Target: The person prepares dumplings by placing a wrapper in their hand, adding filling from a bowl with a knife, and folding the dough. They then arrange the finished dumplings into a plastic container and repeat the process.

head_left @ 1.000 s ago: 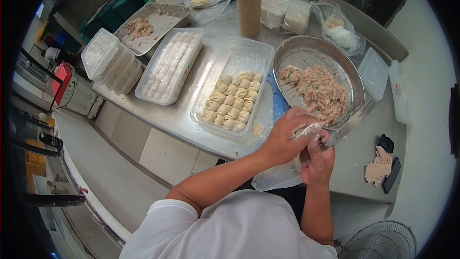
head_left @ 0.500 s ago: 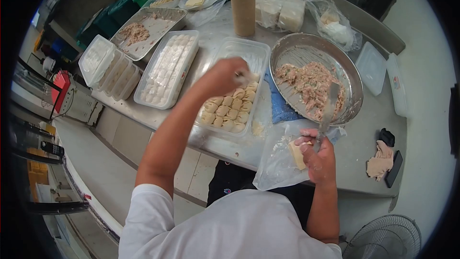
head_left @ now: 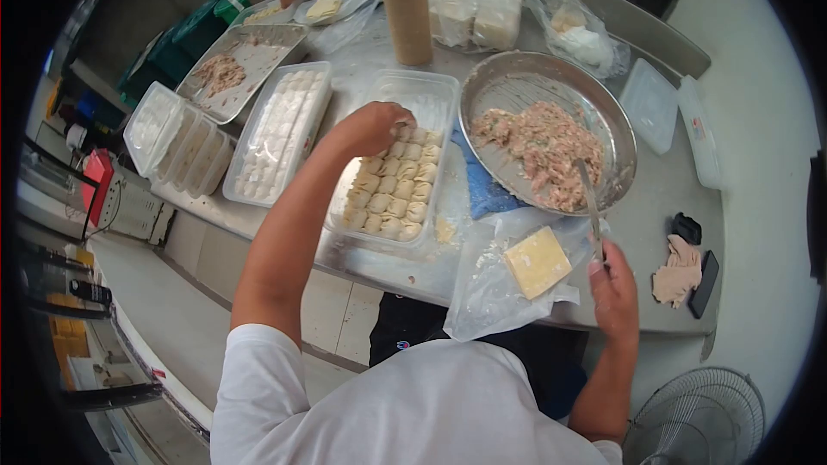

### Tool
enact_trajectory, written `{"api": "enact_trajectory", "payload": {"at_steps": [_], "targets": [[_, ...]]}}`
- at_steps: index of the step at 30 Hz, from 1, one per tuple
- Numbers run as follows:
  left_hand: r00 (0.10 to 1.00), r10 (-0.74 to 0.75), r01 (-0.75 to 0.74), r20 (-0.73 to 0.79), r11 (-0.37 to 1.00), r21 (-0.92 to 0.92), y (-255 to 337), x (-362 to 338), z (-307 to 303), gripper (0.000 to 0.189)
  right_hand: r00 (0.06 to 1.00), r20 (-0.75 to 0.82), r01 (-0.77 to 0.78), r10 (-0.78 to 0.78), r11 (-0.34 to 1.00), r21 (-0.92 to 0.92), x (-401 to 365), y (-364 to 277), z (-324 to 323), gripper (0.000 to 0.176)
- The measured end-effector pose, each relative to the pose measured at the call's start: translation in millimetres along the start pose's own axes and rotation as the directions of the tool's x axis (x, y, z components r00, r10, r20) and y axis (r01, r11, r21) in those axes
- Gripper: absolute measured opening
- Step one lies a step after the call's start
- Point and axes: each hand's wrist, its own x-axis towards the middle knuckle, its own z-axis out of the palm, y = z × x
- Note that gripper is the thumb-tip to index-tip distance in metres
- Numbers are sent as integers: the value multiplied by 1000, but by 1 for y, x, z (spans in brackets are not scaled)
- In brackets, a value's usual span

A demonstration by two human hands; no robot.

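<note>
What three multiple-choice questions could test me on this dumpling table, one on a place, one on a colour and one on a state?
1. Where is the left hand?
A) over the clear tub of dumplings
B) on the cardboard tube
C) on the floor fan

2. What colour is the cloth beside the metal bowl?
A) red
B) blue
C) green

3. What is the right hand doing?
A) lying flat and empty
B) gripping a phone
C) holding a metal spatula

Answers:
1. A, since the hand sits above the rows of dumplings.
2. B, since blue fabric shows between tub and bowl.
3. C, since the fingers close on the handle and the blade reaches the filling.
</note>
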Motion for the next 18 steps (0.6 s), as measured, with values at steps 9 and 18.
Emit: {"api": "enact_trajectory", "payload": {"at_steps": [9,18], "targets": [[928,341,-373,-152,835,-405,156,-34,56,44,846,338,378,-413,18,-925,68,-59,-48,21],[903,426,-382,54,855,-352,215,-38,125,34,858,489,500,-157,38,-865,84,-76,-24,13]]}}
